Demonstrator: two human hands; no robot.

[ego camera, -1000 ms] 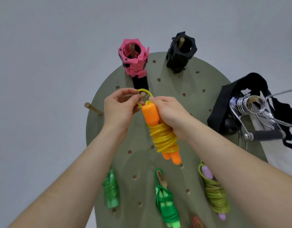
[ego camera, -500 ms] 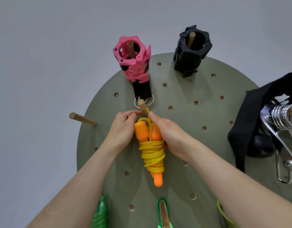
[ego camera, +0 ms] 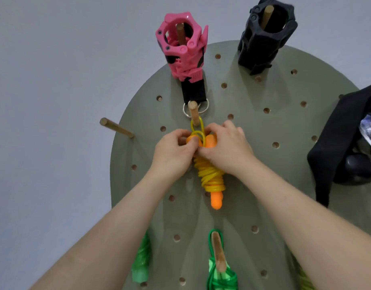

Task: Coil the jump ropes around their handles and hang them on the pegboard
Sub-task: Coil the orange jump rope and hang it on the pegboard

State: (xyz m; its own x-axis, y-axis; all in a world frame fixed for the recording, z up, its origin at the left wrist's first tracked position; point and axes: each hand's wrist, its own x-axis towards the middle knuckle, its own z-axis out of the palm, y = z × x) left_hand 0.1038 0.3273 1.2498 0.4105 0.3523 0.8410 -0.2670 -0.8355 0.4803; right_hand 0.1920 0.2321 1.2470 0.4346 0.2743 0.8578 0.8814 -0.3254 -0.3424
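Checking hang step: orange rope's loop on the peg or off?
On: yellow loop circles the wooden peg; left hand and right hand grip the handles.

Coiled orange jump rope (ego camera: pixel 211 176) on peg (ego camera: pixel 194 113)

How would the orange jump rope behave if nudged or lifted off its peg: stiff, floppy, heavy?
The orange jump rope looks light: thin cord, small handles. Its yellow coils seem tight, so it should lift as one stiff bundle. Hung by one loop over the wooden peg, it would probably swing.
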